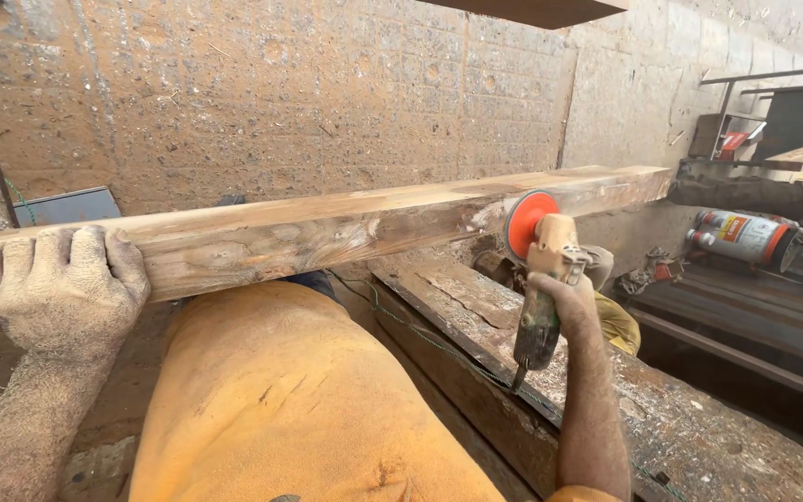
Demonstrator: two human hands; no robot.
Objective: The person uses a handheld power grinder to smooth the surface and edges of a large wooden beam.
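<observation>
The left hand (pixel 59 290), coated in sawdust, lay at 9 o'clock with its fingers curled over the top edge of a long wooden beam (pixel 327 228), closed on it and pressing it down. The beam ran across the view from 9 o'clock up towards 2 o'clock, resting over the person's orange-clad thigh (pixel 280 400). The right hand (pixel 564 302), at about 4 o'clock from centre, was wrapped fully shut round the body of an angle grinder (pixel 543 288); its orange sanding disc (pixel 527 223) touched the near face of the beam. A dusty workbench (pixel 680 418) extended towards 5 o'clock beneath the grinder. At 3 o'clock, well apart from both hands, lay a cylindrical canister (pixel 745 237) on its side
</observation>
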